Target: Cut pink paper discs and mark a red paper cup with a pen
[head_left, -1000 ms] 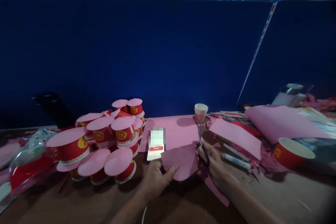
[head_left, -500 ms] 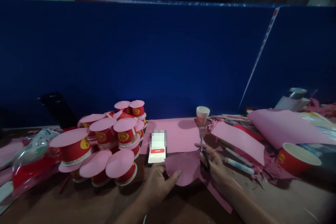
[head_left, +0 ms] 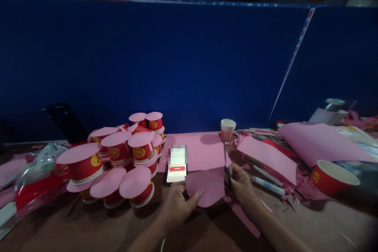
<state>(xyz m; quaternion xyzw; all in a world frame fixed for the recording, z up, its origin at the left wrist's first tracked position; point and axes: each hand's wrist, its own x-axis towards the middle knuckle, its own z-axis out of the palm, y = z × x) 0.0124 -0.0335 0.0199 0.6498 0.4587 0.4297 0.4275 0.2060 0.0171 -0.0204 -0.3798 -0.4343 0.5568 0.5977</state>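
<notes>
My left hand pinches the left edge of a pink paper piece, thumb on top. The piece has a partly rounded outline. In my right hand are dark-handled scissors, their blades pointing away from me along the right edge of the piece. The blades look nearly closed. A pink strip hangs down below the scissors, beside my right wrist. Beyond my left hand lies a phone with a lit screen. A larger pink sheet lies flat behind it.
Several red cups with pink discs stand stacked at the left, near a plastic bag. A small cup stands behind the scissors. On the right are a marker, paper scraps and a red cup.
The scissors' blades have come closer together, and the fingers of my right hand have drawn in around the handles. My left hand has barely moved.
</notes>
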